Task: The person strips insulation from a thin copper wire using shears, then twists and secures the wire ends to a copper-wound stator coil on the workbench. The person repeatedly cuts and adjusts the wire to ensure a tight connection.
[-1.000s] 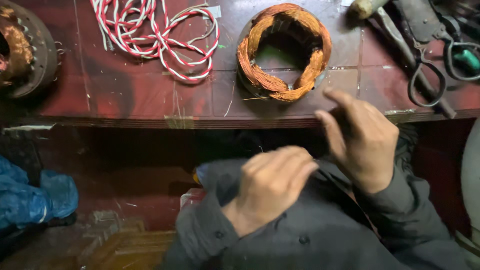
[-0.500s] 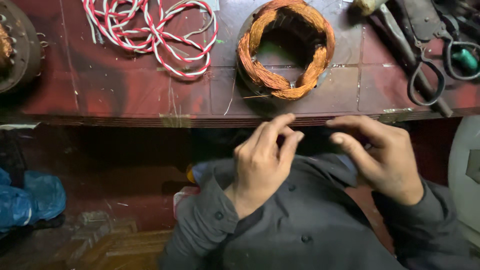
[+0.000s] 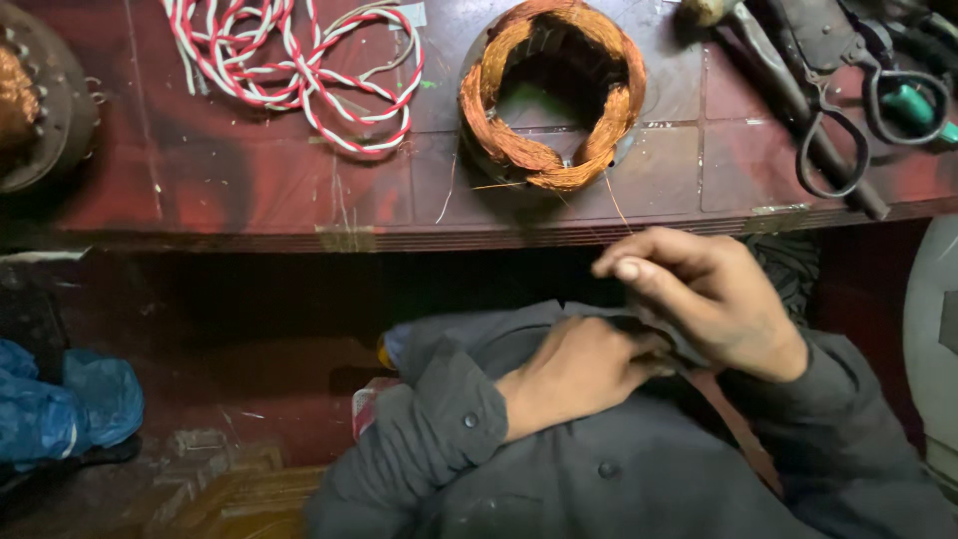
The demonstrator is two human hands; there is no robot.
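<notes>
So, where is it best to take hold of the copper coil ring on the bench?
Probably the near arc of the copper coil ring, coming from above: it lies flat with an open centre, so fingers can hook inside. The loose strands at the front edge make a poor grip.

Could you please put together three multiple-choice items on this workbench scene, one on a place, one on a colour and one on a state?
1. Where does the copper winding lie?
A. on the red bench top
B. on the floor
C. in the person's lap

2. What colours is the twisted cord?
A. blue and yellow
B. red and white
C. plain black

3. How are the hands placed?
A. both flat on the bench
B. both below the bench edge, close together
C. one gripping the scissors

Answers: 1 A, the coil sits on the bench surface. 2 B, its strands alternate red and white. 3 B, the left hand and right hand meet over the grey shirt.
</notes>
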